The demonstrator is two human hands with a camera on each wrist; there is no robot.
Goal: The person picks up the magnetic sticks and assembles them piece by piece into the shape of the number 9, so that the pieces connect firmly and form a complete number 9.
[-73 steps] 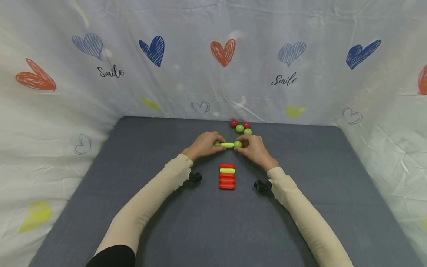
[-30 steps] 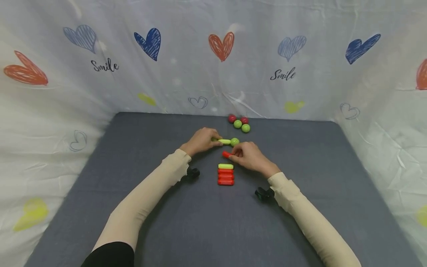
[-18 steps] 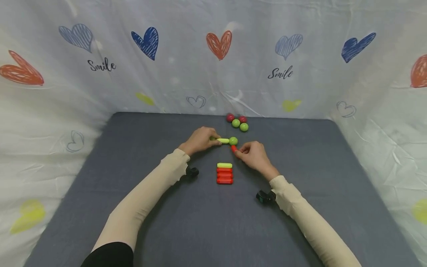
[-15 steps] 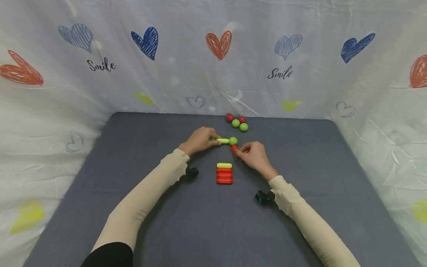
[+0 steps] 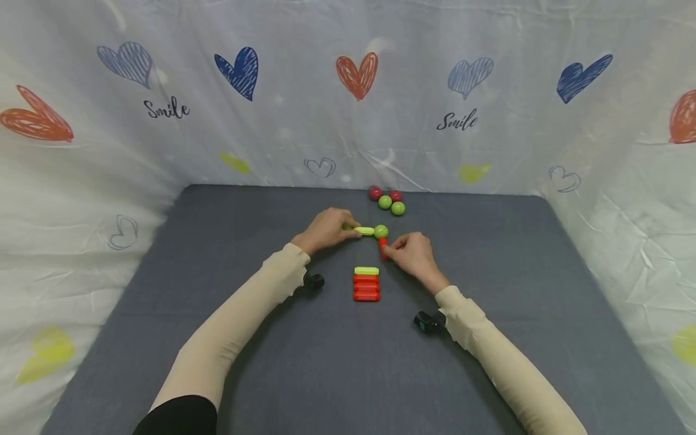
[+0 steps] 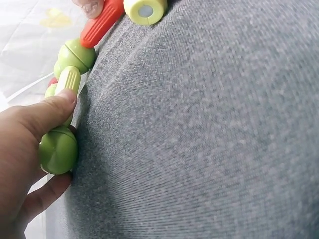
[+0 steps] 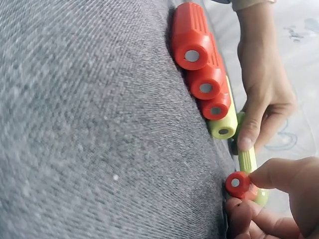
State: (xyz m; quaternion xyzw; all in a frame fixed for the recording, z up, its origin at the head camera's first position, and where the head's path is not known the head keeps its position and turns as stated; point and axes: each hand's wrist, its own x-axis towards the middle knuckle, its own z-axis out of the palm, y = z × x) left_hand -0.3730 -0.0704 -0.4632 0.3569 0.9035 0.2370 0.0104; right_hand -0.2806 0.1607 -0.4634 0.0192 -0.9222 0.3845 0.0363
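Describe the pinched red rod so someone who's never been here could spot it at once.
On the grey cloth-covered table, find the person's right hand. It pinches a ribbed red plastic-looking rod whose far end meets a green ball. Unlike the three ribbed red rods lying crosswise in a row nearer the person, this one is held and points away.

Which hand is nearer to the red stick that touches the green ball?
Right. The right hand pinches the red stick itself; the left hand is off to the stick's left, holding the yellow stick that runs leftward from the green ball.
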